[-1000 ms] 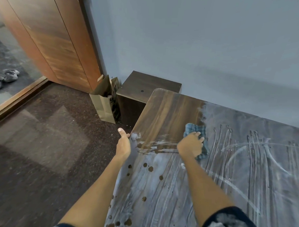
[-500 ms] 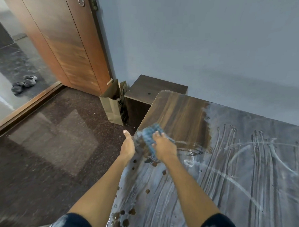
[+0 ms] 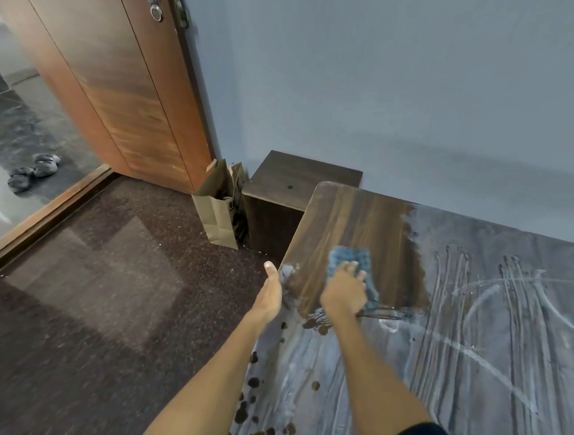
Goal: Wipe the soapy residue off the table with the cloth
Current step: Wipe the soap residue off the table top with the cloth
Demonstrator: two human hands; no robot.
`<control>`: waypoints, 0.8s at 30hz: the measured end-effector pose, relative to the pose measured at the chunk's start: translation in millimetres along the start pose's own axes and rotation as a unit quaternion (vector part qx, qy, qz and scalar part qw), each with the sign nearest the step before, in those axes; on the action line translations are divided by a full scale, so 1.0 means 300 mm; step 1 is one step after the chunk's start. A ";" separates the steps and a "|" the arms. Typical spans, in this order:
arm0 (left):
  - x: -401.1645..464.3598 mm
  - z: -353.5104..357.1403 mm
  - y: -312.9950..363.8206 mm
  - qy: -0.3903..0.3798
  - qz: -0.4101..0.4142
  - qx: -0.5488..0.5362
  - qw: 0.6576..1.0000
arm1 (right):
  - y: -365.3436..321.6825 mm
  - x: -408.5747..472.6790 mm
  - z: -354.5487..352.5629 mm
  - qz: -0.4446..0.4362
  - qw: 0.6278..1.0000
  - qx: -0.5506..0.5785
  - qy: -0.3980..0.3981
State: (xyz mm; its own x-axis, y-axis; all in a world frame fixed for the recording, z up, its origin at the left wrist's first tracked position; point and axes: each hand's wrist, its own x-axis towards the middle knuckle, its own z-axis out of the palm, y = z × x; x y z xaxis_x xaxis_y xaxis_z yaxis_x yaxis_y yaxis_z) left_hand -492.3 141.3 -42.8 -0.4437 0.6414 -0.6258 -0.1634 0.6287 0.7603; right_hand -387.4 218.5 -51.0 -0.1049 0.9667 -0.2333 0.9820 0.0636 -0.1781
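Foam (image 3: 354, 384) streaks the table (image 3: 502, 374) low in frame, our left hand (image 3: 270, 294) open at its edge, right hand (image 3: 343, 290) pressing the blue cloth (image 3: 351, 258) flat mid-frame: mid-wipe, we reckon, next pass rightward into residue.

Cloth (image 3: 352, 266): blue, checked, crumpled flat on table (image 3: 354, 217), near far-left corner, partly covered by hand. Table: dark wood grain, rounded corner; far-left patch wiped clean and brown. Residue (image 3: 490, 341): whitish-grey soapy film with finger streaks over rest of top, dark bare spots along left edge, small foam clump at left edge.
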 end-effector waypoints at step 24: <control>0.033 -0.089 -0.064 -0.003 -0.024 -0.080 0.996 | -0.149 -0.053 0.040 -0.018 0.999 0.046 -0.007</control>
State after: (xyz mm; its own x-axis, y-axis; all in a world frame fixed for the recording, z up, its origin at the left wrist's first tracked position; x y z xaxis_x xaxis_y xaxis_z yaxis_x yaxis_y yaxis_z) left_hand -517.2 123.7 -59.1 -0.4267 0.6145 -0.6635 -0.3241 0.5810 0.7466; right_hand -431.6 197.2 -51.0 -0.1425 0.9604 -0.2394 0.9592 0.0743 -0.2729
